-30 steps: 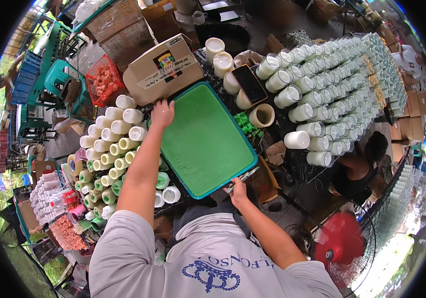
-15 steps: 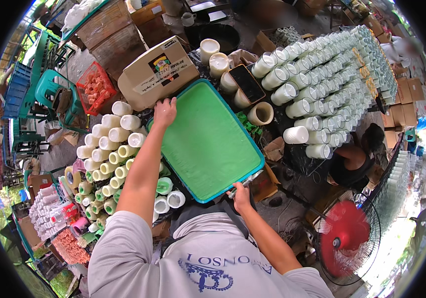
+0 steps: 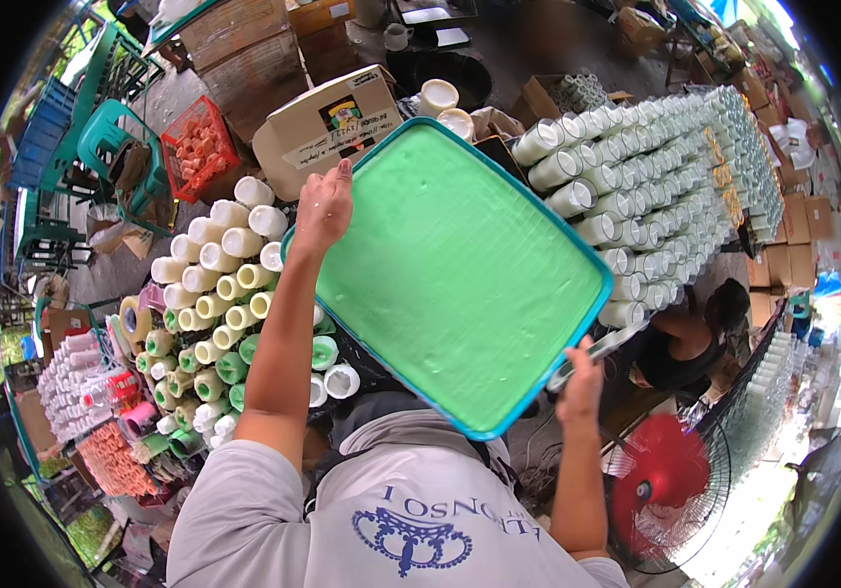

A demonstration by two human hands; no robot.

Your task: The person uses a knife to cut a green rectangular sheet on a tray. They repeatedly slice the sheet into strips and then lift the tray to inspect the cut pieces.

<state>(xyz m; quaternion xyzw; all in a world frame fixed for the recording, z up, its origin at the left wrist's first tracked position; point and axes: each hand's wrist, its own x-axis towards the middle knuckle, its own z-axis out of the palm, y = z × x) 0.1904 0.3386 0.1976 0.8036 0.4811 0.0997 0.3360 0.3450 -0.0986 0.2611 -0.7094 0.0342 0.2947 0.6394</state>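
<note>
A blue-rimmed rectangular tray (image 3: 487,432) is held tilted before me, filled with a smooth green wax-like layer (image 3: 455,274) marked by small bubbles and streaks. My left hand (image 3: 324,211) is closed on the tray's left rim, its fingertips partly hidden. At the lower right rim, my right hand (image 3: 580,387) is closed round a silvery blade-like tool (image 3: 619,339), whose exact kind I cannot make out. Whether that hand also bears the tray's weight is unclear. Left of the tray, several whitish cylinders (image 3: 217,257), candle-like, lie stacked in rows.
Rows of clear glasses with white filling (image 3: 626,186) stand at the right. A cardboard box (image 3: 293,147) and a red crate (image 3: 207,147) lie beyond my left hand. A red fan (image 3: 661,475) stands at lower right, near a crouching person (image 3: 685,338).
The tray has come up closer and swung to the right, covering the dark phone-like slab and the brown pot. Both hands moved with it; my right hand shifted right and upright with the tool.
</note>
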